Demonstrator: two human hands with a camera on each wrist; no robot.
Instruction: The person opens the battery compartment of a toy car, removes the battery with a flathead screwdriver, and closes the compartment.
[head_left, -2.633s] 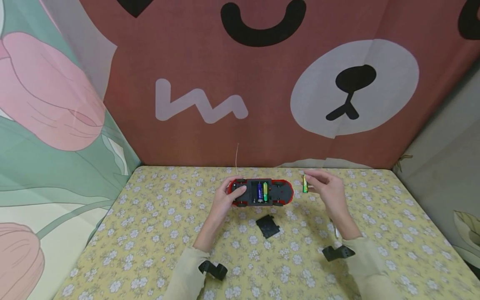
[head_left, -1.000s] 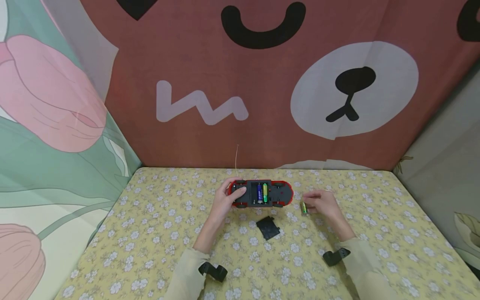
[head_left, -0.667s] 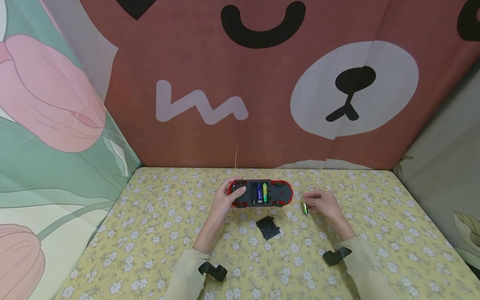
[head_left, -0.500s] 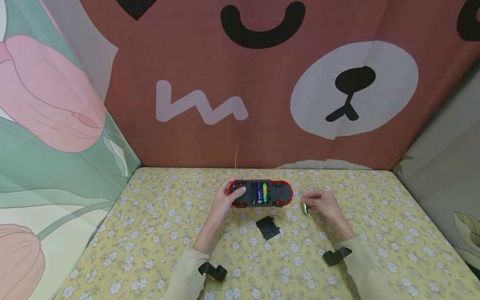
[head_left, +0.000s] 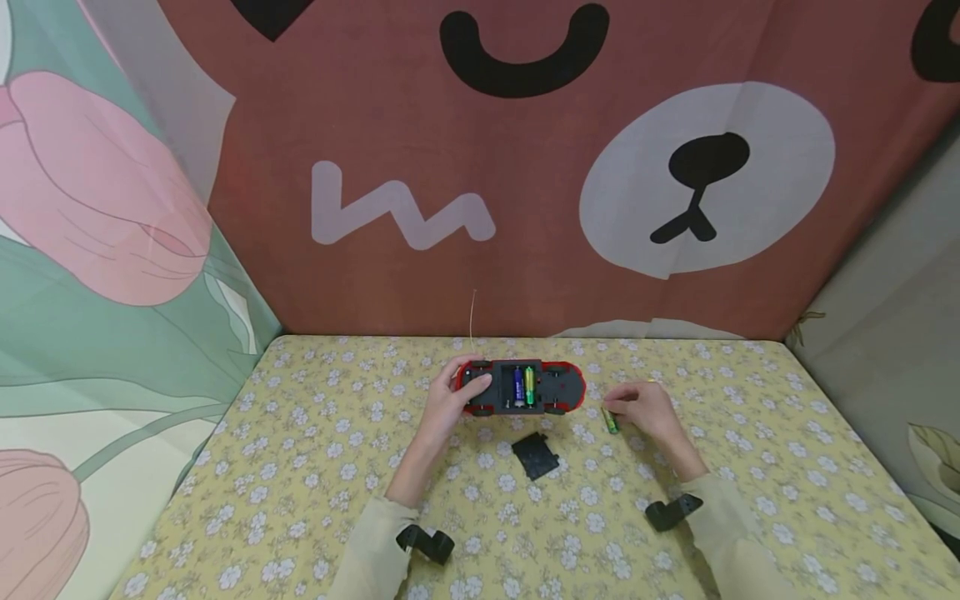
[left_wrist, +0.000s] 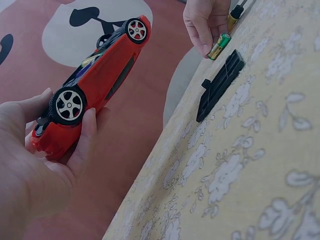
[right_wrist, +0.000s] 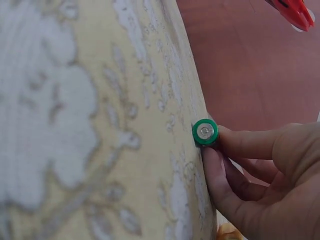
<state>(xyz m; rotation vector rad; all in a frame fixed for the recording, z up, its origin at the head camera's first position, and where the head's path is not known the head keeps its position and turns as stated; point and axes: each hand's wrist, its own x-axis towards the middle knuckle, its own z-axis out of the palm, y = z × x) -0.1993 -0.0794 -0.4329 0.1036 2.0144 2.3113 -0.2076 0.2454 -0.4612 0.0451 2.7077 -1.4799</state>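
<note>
Red plastic around a dark chassis, held belly up in the left hand (head_left: 447,398): a toy car (head_left: 562,387), lifted off the flowered tabletop (head_left: 262,500). Looks partway along, to judge by the layout. Counts as done: cover (head_left: 536,456) off and lying by itself below the car, battery compartment (head_left: 507,385) laid bare, with a blue battery (head_left: 518,386) and a green battery (head_left: 529,386) side by side inside. Leaves a dark strip beside the blue one, too small in view to call a free slot for certain. Counts as unfinished: a loose battery (head_left: 610,421) outside the car, and a compartment without its cover. Cannot tell from this alone which way to read it, batteries going in or coming out.

As for the loose battery: lies against the tabletop, green-sleeved, right at the fingertips of the right hand (head_left: 647,407), well clear of the palm. Appears lightly pinched there by one end, between thumb and finger. Sits to the right of car and cover, apart from both.

As for the left hand: curls round one end of the car, thumb across the underside, well away from the loose battery
</note>
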